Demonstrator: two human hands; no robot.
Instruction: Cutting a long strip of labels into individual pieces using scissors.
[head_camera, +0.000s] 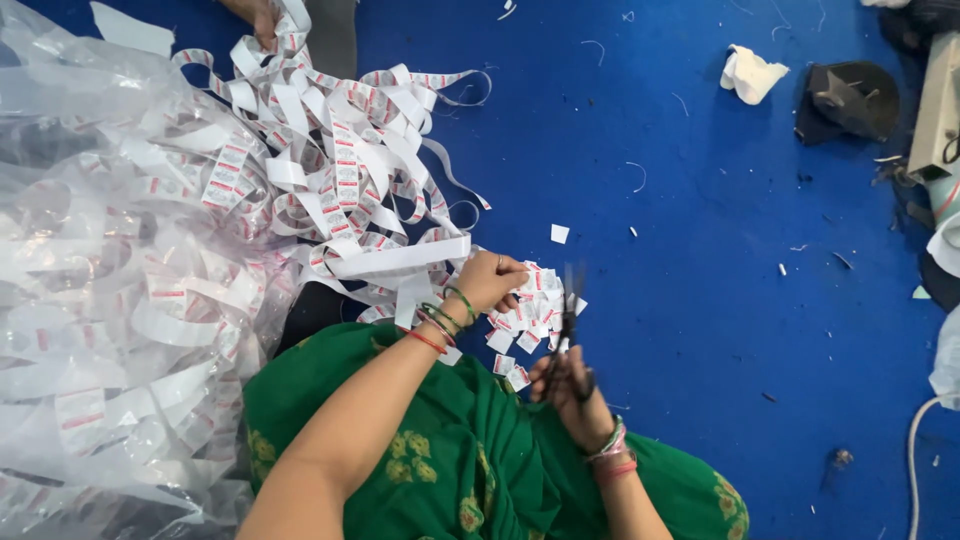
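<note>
Left hand (490, 280) bent at the wrist, fingers pinching white label tape (400, 258); right hand (568, 385) palm-up nearer, fingers closed in blurred scissors (568, 315) over cut labels (525, 320).

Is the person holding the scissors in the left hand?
No, the scissors are in the right hand; the left hand holds the white label ribbon.
</note>
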